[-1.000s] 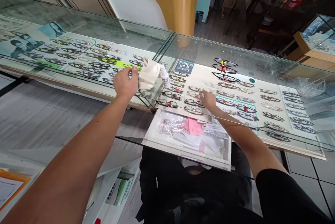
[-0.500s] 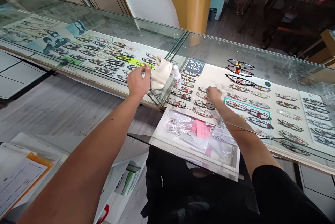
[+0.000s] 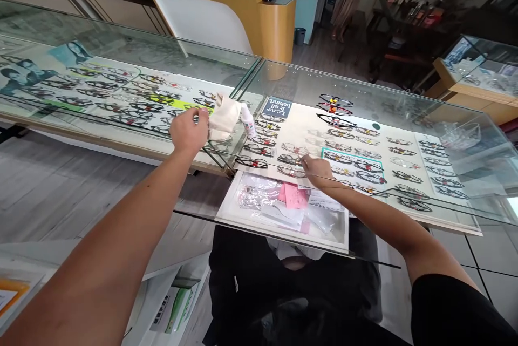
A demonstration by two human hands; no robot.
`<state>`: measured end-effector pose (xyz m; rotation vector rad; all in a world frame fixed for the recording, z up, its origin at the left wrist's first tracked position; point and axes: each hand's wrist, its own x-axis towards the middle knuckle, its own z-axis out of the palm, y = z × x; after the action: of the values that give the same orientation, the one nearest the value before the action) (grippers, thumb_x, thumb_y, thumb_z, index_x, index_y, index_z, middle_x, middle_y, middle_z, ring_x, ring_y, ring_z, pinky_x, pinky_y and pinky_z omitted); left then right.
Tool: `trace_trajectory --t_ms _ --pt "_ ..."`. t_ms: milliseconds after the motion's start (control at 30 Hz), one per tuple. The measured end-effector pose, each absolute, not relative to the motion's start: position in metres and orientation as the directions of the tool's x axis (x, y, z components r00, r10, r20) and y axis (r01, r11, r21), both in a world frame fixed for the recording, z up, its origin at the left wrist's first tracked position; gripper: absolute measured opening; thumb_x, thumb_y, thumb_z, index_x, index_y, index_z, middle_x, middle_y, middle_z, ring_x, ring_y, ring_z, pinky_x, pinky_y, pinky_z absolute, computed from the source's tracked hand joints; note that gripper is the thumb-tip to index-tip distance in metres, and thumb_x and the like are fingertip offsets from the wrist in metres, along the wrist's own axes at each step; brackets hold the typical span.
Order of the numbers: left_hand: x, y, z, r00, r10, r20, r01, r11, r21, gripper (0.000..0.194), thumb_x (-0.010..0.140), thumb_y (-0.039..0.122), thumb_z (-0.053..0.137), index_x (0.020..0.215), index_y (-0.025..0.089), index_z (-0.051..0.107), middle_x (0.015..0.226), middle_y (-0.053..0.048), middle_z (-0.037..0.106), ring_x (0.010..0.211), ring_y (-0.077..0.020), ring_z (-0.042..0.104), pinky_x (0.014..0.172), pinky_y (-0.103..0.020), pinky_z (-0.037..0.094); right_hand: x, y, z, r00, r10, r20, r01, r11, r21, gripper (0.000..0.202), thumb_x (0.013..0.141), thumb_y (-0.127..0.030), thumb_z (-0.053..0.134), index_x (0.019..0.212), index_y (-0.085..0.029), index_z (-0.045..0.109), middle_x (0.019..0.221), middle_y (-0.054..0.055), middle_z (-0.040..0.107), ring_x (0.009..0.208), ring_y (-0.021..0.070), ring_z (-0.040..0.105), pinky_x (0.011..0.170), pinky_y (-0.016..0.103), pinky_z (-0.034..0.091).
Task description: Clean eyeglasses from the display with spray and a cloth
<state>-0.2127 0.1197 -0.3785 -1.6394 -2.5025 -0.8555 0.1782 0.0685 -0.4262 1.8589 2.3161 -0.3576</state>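
Carefully, a right hand (image 3: 318, 170) reaches under the glass top of a display counter (image 3: 301, 119), its fingertips at one end of a dark pair of glasses (image 3: 284, 159) lying in a row; whether they grip it cannot be told. The left hand (image 3: 189, 132), fingers curled, is beside a cream cloth (image 3: 225, 115) and a white bottle (image 3: 247, 121); any hold is hidden. Handling that pair appears the step underway; the next move seems to call for a light pinch, clear of neighbouring pairs (image 3: 292, 171).
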Motion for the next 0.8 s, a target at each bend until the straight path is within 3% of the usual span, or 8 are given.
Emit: trace_trajectory --t_ms 233,400,600,800 --pt "-0.214 0.124 -0.379 -0.443 0.843 0.304 0.862 0.308 0.403 0.051 0.109 0.051 0.042 0.119 0.017 0.078 0.099 -0.008 0.072 0.085 -0.0222 0.049 0.076 -0.034 0.027 0.188 -0.024 -0.383 -0.42 0.841 -0.34 0.905 0.361 -0.226 0.033 0.111 -0.039 0.05 0.128 -0.028 0.075 0.107 0.007 0.086 0.097 0.0246 0.079 0.075 0.031 0.043" --pt "-0.216 0.125 -0.379 -0.434 0.847 0.307 0.864 0.295 0.407 0.053 0.109 0.052 0.041 0.123 0.016 0.078 0.097 -0.008 0.071 0.084 -0.0222 0.047 0.077 -0.035 0.028 0.2 -0.054 -0.321 -0.49 0.836 -0.248 0.861 0.42 -0.287 0.032 0.111 -0.04 0.053 0.13 -0.028 0.076 0.096 0.005 0.085 0.087 0.0241 0.078 0.069 0.031 0.039" --pt "-0.214 0.124 -0.379 -0.425 0.85 0.311 0.872 0.293 0.392 0.056 0.109 0.053 0.037 0.126 0.019 0.079 0.098 -0.01 0.074 0.085 -0.0243 0.052 0.074 -0.035 0.028 0.235 0.011 -0.263 -0.242 0.97 0.021 0.963 0.243 -0.112 0.033 0.109 -0.04 0.053 0.127 -0.028 0.078 0.09 0.007 0.084 0.085 0.0261 0.074 0.069 0.031 0.04" --pt "-0.215 0.124 -0.378 -0.425 0.85 0.311 0.872 0.293 0.393 0.056 0.108 0.052 0.036 0.124 0.02 0.079 0.101 -0.012 0.075 0.089 -0.0265 0.058 0.074 -0.036 0.029 0.264 0.1 -0.284 -0.092 0.993 0.08 0.994 0.097 -0.057 0.029 0.104 -0.034 0.058 0.118 -0.027 0.083 0.104 0.009 0.084 0.097 0.028 0.072 0.077 0.033 0.046"
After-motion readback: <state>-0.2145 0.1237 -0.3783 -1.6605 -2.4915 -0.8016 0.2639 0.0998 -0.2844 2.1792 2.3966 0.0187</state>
